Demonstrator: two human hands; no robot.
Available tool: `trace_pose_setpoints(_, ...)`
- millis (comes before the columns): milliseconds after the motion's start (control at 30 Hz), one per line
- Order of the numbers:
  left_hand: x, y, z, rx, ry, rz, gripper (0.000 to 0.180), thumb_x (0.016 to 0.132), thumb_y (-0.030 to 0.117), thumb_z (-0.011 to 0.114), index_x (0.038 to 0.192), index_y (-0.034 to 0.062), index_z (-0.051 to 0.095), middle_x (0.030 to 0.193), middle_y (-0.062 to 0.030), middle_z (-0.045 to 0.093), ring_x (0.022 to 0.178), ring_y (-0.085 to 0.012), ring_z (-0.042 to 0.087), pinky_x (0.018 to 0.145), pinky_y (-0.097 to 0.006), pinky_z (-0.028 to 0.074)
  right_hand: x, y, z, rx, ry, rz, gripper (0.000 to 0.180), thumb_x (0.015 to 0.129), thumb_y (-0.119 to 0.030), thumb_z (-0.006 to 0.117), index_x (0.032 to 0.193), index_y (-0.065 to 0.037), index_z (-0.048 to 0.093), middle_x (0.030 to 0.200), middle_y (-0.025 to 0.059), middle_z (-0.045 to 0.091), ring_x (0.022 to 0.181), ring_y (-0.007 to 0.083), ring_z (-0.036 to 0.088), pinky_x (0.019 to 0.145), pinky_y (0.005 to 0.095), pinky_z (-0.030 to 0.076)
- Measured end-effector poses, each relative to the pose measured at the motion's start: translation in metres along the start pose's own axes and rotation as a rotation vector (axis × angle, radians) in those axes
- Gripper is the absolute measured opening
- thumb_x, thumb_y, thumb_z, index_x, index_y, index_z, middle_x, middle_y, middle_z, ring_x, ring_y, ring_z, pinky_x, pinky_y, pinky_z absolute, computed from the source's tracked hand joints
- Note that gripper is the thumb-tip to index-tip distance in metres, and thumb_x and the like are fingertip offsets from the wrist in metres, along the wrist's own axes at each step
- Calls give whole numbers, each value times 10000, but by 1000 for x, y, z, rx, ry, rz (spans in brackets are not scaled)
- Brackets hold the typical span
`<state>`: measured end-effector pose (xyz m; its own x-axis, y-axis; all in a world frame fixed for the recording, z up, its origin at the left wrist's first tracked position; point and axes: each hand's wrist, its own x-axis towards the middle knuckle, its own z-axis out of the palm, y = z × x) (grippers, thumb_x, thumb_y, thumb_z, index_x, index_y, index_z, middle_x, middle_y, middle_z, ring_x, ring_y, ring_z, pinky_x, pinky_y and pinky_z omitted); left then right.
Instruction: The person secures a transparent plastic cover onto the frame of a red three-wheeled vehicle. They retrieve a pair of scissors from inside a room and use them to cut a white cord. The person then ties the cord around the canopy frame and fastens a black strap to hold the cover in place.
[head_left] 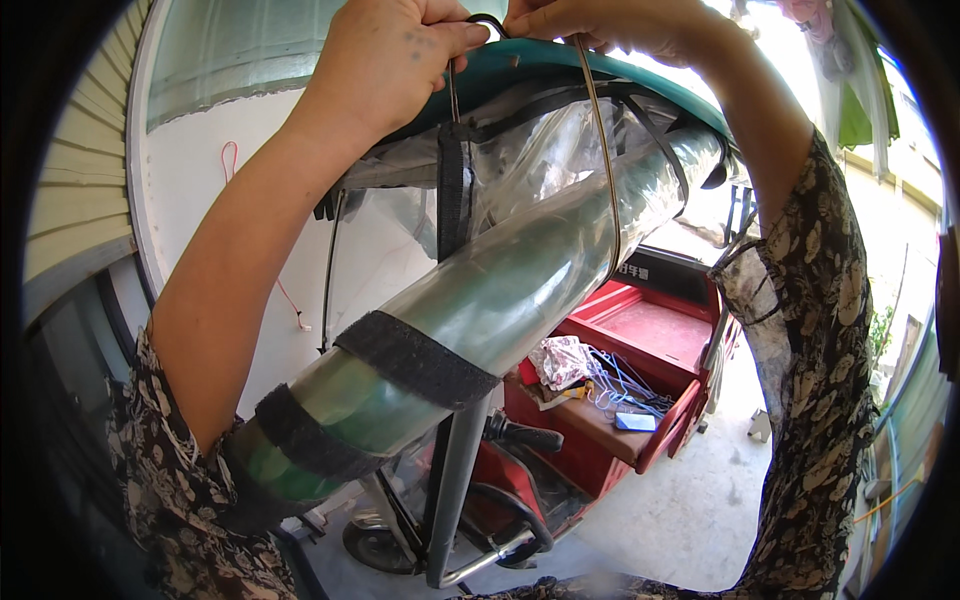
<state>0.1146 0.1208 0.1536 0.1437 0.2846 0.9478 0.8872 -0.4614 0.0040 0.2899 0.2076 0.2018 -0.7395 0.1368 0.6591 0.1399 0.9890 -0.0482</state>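
Both arms reach up to the rim of a teal canopy (650,75). My left hand (395,65) is closed, pinching a thin cord (612,190) between thumb and fingers. Beside it my right hand (610,25) is closed on the same cord, its fingertips partly cut off by the upper edge. A short black loop (488,18) arches between the hands. Below hangs a transparent plastic sheet rolled into a thick tube (520,270), slanting from lower left to upper right. The cord passes round this roll. Two black fabric strips (420,355) cross its lower end.
A red three-wheeled vehicle (640,320) stands beneath, with a handlebar grip (535,437) and a grey metal post (457,490). On its brown seat (600,430) lie blue hangers (625,385), a patterned cloth (562,362) and a small blue box (635,422). A white wall (225,230) rises at left.
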Motion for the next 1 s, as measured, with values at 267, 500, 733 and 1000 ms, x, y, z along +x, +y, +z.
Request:
trace_pose_setpoints(267,5,7,-4,-68,-89,-72,170,856,159,643,864,-7,680,647,7,586,542,-49,455,510,-190,385,-7,-6,12,-253,351,-110,194,808,-164,608,826,22,660,668,132,633,633,225,594,611,349,460)
trace_pose_setpoints(500,7,-3,0,-145,-98,-97,158,861,159,645,795,17,667,641,18,582,538,-35,453,496,-180,375,-55,-17,50,-304,648,-79,168,822,-128,595,826,39,612,683,206,619,662,356,625,615,407,482)
trace_pose_setpoints(733,10,-8,-6,-150,-131,-79,166,863,171,643,776,31,666,634,26,579,514,-18,438,482,-169,361,-51,-3,85,-265,777,-72,259,808,-249,644,761,4,672,650,197,618,617,372,612,623,404,499)
trace_pose_setpoints(1000,14,-9,-6,-79,-177,-79,189,862,212,641,827,30,675,651,24,584,508,-25,436,486,-173,366,-39,-7,102,339,712,192,317,839,-270,650,712,20,655,538,65,557,500,134,517,522,290,433)
